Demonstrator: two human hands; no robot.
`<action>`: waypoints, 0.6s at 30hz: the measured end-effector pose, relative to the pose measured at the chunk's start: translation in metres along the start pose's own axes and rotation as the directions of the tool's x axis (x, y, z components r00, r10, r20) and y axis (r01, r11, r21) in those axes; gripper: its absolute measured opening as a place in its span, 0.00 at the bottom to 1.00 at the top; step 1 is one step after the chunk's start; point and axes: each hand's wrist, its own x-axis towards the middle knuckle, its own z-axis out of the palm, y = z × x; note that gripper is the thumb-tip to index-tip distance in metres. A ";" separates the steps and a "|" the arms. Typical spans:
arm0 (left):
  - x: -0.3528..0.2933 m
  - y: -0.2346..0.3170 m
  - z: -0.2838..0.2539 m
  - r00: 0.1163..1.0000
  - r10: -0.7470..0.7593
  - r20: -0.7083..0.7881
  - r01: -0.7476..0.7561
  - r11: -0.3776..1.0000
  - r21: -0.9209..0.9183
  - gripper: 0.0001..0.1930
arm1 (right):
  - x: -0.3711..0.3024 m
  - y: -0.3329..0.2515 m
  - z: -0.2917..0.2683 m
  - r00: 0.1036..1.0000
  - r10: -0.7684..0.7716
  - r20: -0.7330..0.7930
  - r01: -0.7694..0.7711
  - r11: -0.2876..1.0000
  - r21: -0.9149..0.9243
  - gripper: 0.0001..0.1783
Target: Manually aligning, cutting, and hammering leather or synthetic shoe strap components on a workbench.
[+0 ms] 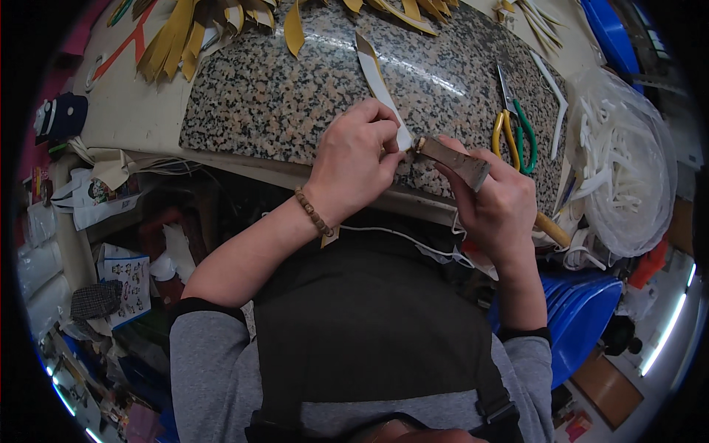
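Observation:
My left hand, with a beaded bracelet at the wrist, pinches the near end of a curved white strip with a mustard-yellow edge. The strip lies on a speckled stone slab, its tapered end pointing away from me. In my right hand is a hammer, gripped close to its worn brown metal head. The butt of its wooden handle shows beyond the hand. One end of the hammer head is right by the strip's near end; whether they touch, I cannot tell.
Scissors with one yellow and one green handle lie on the slab, right of my right hand. A clear plastic bag of white strips sits at the right. Mustard-yellow strips are heaped along the far edge. Blue stacked plastic is below right.

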 end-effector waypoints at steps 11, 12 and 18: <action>0.015 0.006 0.002 0.988 -0.150 0.044 0.148 0.988 0.043 0.07 | -0.004 -0.001 0.019 0.986 -0.046 -0.159 0.040 0.998 -0.042 0.20; 0.013 0.004 0.002 0.988 -0.150 0.042 0.148 0.988 0.045 0.07 | -0.004 0.001 0.020 0.985 -0.054 -0.164 0.049 0.998 -0.031 0.19; 0.015 0.007 0.005 0.992 -0.128 0.024 0.125 0.987 0.097 0.07 | -0.005 0.006 0.016 0.963 -0.063 -0.263 0.084 0.994 0.068 0.16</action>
